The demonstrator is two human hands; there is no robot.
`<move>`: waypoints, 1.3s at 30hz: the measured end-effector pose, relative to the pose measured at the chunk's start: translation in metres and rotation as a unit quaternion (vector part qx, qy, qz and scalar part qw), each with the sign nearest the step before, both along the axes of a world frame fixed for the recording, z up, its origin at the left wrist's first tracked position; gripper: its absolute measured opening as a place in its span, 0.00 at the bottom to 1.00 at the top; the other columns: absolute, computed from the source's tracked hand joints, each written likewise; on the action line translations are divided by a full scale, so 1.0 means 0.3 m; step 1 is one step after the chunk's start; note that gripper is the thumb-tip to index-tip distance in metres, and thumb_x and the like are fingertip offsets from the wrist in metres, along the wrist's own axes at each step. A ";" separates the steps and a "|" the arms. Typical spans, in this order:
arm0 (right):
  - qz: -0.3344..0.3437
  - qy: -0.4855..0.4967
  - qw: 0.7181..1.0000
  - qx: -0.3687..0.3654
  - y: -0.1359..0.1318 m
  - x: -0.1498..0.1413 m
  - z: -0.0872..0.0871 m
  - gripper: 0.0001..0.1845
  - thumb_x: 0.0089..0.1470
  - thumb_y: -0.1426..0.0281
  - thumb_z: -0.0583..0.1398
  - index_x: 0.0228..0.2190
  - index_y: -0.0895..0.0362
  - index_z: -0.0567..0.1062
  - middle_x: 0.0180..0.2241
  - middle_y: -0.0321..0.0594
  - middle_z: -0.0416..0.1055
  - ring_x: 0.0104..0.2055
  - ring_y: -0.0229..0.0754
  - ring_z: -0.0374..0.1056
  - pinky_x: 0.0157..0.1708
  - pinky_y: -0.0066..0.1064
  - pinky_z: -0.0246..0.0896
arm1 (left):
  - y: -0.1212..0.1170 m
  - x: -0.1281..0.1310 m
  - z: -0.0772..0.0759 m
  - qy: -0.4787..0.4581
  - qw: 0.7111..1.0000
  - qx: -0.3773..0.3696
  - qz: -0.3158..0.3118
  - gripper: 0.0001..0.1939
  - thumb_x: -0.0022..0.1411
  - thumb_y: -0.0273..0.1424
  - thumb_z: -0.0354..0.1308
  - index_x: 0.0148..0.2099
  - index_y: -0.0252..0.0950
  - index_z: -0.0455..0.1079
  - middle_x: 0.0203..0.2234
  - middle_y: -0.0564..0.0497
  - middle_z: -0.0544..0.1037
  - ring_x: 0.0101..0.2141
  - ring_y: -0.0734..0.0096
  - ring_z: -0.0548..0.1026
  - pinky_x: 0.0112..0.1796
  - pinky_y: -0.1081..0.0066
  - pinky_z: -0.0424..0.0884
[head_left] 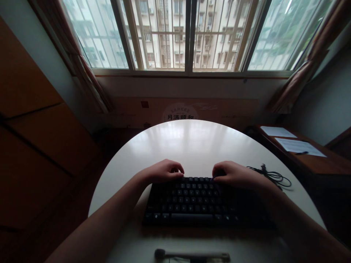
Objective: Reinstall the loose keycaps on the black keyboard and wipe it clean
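Note:
A black keyboard (pixel 192 199) lies flat on the white round table, its long side facing me. At its back edge, left of the middle, my left hand (pixel 166 171) is closed, with thumb and curled index finger meeting at the top row of keys. My right hand (pixel 233 173) rests over the back right part and hides the keys there. Its fingers are pinched together, and a small dark purplish bit shows at the tips, too small to name. A thin brush-like tool (pixel 192 255) with a dark rounded end lies near the bottom edge of the view.
A coiled black cable (pixel 274 177) lies on the white table (pixel 189 140), right of my right hand. Beyond the table's right side, a brown wooden desk (pixel 323 166) holds printed sheets (pixel 298 147) and a pen (pixel 301 153). A barred window is ahead, a wooden cabinet (pixel 35 146) left.

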State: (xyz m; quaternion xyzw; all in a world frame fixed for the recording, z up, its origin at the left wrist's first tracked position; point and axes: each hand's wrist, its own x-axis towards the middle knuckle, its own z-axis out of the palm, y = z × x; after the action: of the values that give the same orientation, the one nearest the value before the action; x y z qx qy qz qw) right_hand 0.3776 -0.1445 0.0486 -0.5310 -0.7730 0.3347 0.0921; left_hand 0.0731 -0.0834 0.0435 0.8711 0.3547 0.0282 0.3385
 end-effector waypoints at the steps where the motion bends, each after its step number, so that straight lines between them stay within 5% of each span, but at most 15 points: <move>1: -0.006 0.000 1.000 -0.006 0.004 -0.001 -0.002 0.10 0.53 0.64 0.62 0.34 0.56 0.81 0.38 0.42 0.80 0.40 0.48 0.74 0.41 0.35 0.66 | 0.001 -0.001 0.000 0.001 1.000 0.000 0.000 0.17 0.65 0.42 0.57 0.48 0.38 0.78 0.40 0.47 0.81 0.39 0.64 0.76 0.39 0.71 0.68; 12: -0.028 -0.067 0.996 0.055 -0.024 -0.027 0.010 0.07 0.53 0.65 0.62 0.32 0.53 0.80 0.37 0.42 0.80 0.39 0.49 0.73 0.39 0.36 0.64 | 0.001 0.001 -0.002 -0.003 1.000 -0.007 0.004 0.16 0.65 0.41 0.57 0.48 0.38 0.77 0.42 0.47 0.81 0.41 0.64 0.77 0.40 0.70 0.69; 17: -0.027 -0.051 0.998 0.029 -0.024 -0.025 0.022 0.07 0.51 0.67 0.62 0.32 0.54 0.81 0.37 0.42 0.80 0.39 0.48 0.74 0.39 0.35 0.65 | -0.001 -0.001 -0.002 0.000 1.000 -0.006 0.005 0.17 0.65 0.41 0.57 0.48 0.37 0.78 0.41 0.47 0.81 0.41 0.63 0.77 0.40 0.71 0.69; 22: -0.080 -0.071 0.994 0.015 -0.008 -0.052 -0.002 0.11 0.54 0.62 0.62 0.31 0.54 0.82 0.36 0.43 0.81 0.38 0.48 0.75 0.36 0.35 0.65 | 0.004 -0.004 -0.005 -0.004 1.000 -0.001 0.001 0.17 0.65 0.43 0.57 0.48 0.38 0.78 0.41 0.47 0.81 0.40 0.63 0.77 0.39 0.71 0.68; 27: -0.119 -0.099 0.984 0.082 -0.009 -0.052 0.003 0.10 0.55 0.62 0.63 0.33 0.53 0.83 0.37 0.43 0.81 0.38 0.48 0.75 0.35 0.34 0.63 | 0.003 -0.006 -0.006 -0.006 1.000 -0.004 0.004 0.18 0.65 0.43 0.57 0.48 0.38 0.78 0.42 0.48 0.81 0.41 0.62 0.77 0.40 0.70 0.69; 35: -0.064 0.191 0.978 0.048 -0.052 0.086 0.114 0.17 0.55 0.54 0.65 0.32 0.56 0.76 0.30 0.41 0.79 0.33 0.44 0.76 0.33 0.32 0.69 | 0.006 -0.004 -0.001 0.003 1.000 -0.004 0.002 0.18 0.65 0.44 0.56 0.49 0.39 0.78 0.42 0.48 0.81 0.42 0.61 0.77 0.41 0.69 0.69; 39: -0.073 0.184 0.976 0.092 -0.080 0.102 0.141 0.18 0.56 0.53 0.64 0.32 0.56 0.73 0.26 0.38 0.76 0.28 0.41 0.73 0.26 0.28 0.64 | 0.005 -0.001 0.005 0.006 1.000 -0.003 -0.001 0.18 0.65 0.44 0.55 0.48 0.39 0.78 0.41 0.48 0.81 0.41 0.61 0.77 0.40 0.68 0.70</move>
State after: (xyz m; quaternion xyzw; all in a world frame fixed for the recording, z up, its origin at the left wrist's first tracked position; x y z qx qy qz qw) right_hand 0.4081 -0.1685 0.0909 -0.5048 -0.7293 0.3468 0.3052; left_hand 0.0729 -0.0819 0.0449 0.8706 0.3562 0.0220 0.3388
